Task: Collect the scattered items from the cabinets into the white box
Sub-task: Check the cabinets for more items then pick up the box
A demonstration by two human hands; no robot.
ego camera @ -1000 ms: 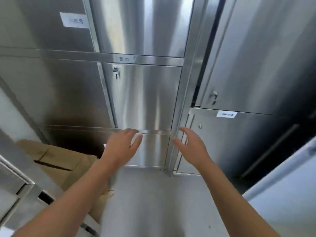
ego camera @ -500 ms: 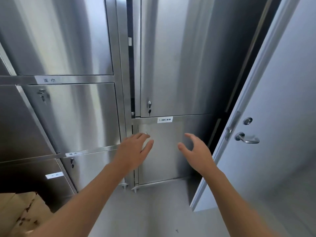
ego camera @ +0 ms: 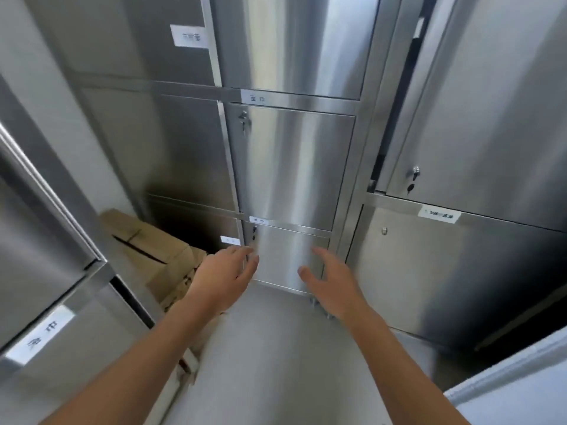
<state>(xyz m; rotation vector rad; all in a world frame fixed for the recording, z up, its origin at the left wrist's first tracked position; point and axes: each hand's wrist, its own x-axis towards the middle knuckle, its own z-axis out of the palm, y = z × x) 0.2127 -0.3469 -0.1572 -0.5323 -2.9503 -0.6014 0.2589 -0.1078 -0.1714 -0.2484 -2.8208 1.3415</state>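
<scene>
Left hand (ego camera: 222, 279), right hand (ego camera: 329, 282): fingers spread, empty. Items unseen; bottom cabinet door (ego camera: 291, 259) shut, stiff slick steel; likely pull near key (ego camera: 254, 233).

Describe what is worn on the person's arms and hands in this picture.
Nothing is worn that the picture shows. The left hand and the right hand are bare, with no gloves, rings, watch or wristband visible. Both forearms are uncovered down to the frame's lower edge, so no sleeve shows.
</scene>
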